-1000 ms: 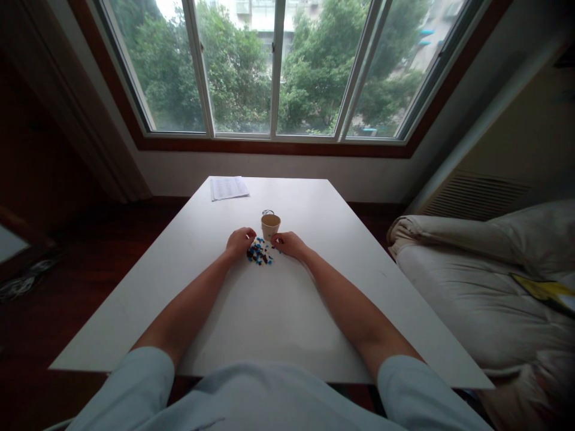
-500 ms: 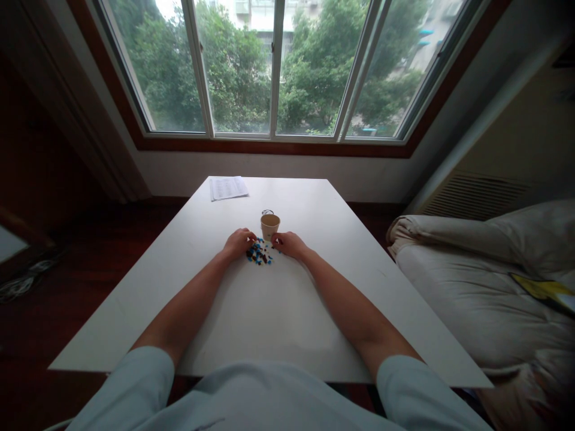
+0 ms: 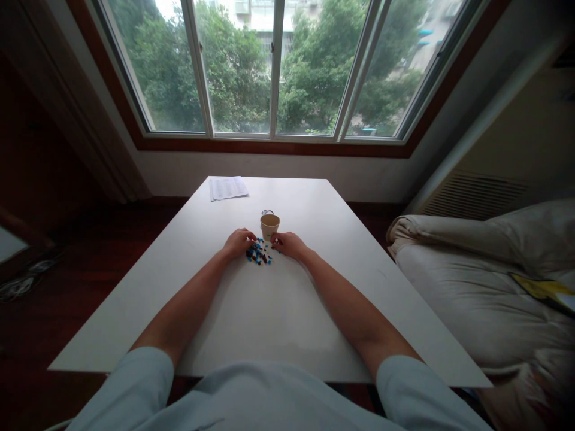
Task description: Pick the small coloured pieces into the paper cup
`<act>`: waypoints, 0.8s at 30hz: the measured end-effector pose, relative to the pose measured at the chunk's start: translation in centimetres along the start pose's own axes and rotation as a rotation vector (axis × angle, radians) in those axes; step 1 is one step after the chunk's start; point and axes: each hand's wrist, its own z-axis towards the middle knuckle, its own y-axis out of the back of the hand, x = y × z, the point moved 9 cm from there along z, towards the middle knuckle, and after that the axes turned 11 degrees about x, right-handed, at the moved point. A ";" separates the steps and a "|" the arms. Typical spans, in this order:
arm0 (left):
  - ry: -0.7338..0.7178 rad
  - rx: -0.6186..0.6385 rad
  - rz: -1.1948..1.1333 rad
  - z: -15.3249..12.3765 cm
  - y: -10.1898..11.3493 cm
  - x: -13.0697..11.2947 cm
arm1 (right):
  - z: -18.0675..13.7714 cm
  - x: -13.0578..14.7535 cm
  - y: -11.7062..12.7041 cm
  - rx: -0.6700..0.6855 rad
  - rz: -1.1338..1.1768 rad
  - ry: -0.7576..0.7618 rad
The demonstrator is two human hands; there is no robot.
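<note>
A small pile of coloured pieces (image 3: 259, 252), blue, dark brown, white and some yellow, lies loose on the white table; their exact kind is too small to tell. At its left edge rests my left hand (image 3: 239, 243), fingers curled towards the pieces. My right hand (image 3: 290, 245) is on the other side, thumb and fingers drawn together just in front of a paper cup (image 3: 270, 225). Whatever either hand may pinch is too small to make out. The light brown cup stands upright behind the pile, between both hands. Its inside wall shows, but not its bottom.
Behind the cup lies a thin dark loop (image 3: 267, 212). Printed sheets of paper (image 3: 228, 188) lie at the table's far left corner. The white table (image 3: 269, 317) reaches towards the window wall. A padded beige seat (image 3: 449, 281) stands to the right.
</note>
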 end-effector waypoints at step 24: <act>0.087 -0.167 -0.231 -0.4 1.1 0.4 | 0.2 -0.3 0.3 -0.079 0.106 0.085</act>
